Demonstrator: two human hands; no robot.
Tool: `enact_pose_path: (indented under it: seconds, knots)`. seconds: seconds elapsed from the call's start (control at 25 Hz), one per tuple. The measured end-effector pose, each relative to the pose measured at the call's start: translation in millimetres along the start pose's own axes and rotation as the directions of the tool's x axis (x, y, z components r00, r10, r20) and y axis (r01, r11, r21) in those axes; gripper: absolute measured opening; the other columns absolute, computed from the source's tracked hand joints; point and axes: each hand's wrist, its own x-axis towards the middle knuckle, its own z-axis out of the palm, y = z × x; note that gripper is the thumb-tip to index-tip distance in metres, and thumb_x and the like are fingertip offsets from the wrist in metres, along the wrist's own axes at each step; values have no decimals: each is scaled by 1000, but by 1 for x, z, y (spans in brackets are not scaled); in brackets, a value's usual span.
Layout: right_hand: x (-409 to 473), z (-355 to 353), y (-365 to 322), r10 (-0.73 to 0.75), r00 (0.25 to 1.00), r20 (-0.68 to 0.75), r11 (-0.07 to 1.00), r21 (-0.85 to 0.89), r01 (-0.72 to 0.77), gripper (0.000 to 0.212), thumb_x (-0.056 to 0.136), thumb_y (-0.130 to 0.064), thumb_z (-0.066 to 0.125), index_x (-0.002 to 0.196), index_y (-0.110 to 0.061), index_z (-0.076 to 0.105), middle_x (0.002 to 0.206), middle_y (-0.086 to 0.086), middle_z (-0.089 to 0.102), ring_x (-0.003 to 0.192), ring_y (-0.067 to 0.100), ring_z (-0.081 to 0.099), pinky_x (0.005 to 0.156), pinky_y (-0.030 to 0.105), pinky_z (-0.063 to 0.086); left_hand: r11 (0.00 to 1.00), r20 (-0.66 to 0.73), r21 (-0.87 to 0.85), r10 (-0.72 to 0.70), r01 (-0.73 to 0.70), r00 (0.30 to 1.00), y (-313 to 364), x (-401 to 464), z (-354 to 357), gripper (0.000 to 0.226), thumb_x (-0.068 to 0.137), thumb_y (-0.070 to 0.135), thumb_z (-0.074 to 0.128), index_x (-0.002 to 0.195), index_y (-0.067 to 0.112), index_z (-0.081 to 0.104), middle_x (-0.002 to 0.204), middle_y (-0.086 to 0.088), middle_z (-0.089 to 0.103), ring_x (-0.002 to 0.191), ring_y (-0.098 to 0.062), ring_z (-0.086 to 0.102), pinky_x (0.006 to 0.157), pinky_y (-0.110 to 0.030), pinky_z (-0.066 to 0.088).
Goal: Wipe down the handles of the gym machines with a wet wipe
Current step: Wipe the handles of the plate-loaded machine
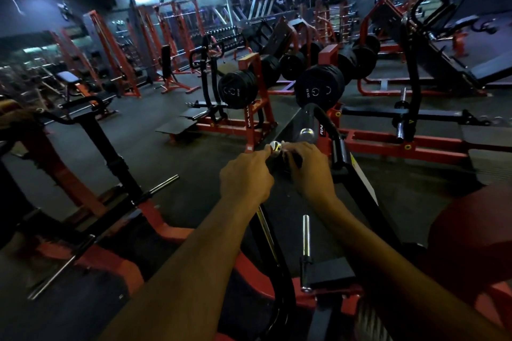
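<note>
A machine handle with a shiny chrome end cap stands in the middle of the view. My left hand grips the handle just below the cap, fingers curled round it. My right hand is curled at the cap from the right, and a small pale scrap shows at its fingertips; I cannot tell whether it is the wipe. A second chrome-capped handle on a curved black bar rises just behind my hands.
Red-framed machines with black weight plates stand ahead. A chrome peg sticks up near my right forearm, another at left. A red pad sits at the right. Dark rubber floor lies between the machines.
</note>
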Motion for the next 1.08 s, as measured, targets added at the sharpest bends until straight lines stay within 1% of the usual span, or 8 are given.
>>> enact_pose_path:
  seconds: [0.12,0.32,0.48,0.56,0.68,0.76,1.0,1.08]
  knots:
    - [-14,-8,19,-116,993,1,986,-119,115,27,94,-6,65,120,-9,71,114,5,70,105,20,63,92,34,53,1000,14,-22,1,-1,1000,1,1,0,63,98,21,59,154,40,37,81,5,55,65,-11,53,60,-31,45]
    - [16,-8,3,222,974,46,968,105,-226,17,99,-8,58,104,-16,72,100,-8,69,97,8,67,86,25,56,1000,18,9,12,-12,1000,2,0,-2,63,98,18,58,154,40,38,92,1,63,70,-15,55,65,-33,50]
    - [-11,-6,2,-26,999,21,999,-32,27,25,99,-8,59,122,-10,69,113,2,71,101,12,62,89,26,51,999,6,2,35,-35,999,2,-3,-2,62,98,16,56,153,39,37,76,8,51,65,-12,53,63,-32,49]
    - [-26,-13,22,-53,999,0,993,-105,52,28,97,-9,62,124,-10,69,117,5,71,104,15,61,91,32,52,999,0,4,50,-50,999,2,-3,-4,61,99,16,55,154,36,38,71,9,47,62,-10,51,60,-30,45]
    - [-9,-15,25,183,982,-33,983,31,-182,15,99,-11,60,107,-15,72,101,-5,70,92,3,62,89,28,54,997,-21,28,75,-74,997,2,-4,-5,59,100,15,54,154,33,38,68,9,43,58,-8,47,59,-30,43]
    - [4,-6,14,243,970,-24,966,96,-240,16,100,-10,58,105,-15,72,99,-5,71,90,4,66,85,23,54,996,-29,38,81,-80,996,3,-5,-5,58,100,15,53,154,32,39,68,8,44,57,-8,45,59,-30,43]
    - [-24,-9,33,-64,998,-18,985,-162,60,26,94,-7,65,119,-10,71,117,8,72,104,20,63,89,27,48,994,-19,56,100,-99,995,3,-4,-4,59,101,14,51,155,32,37,68,7,45,61,-11,50,61,-33,51]
    - [-17,-14,42,24,999,-41,995,-98,-27,16,94,-8,64,104,-15,74,106,6,73,96,17,65,86,36,55,992,-21,63,112,-110,994,3,-4,-4,60,101,13,51,156,32,35,68,7,45,59,-10,50,60,-33,50]
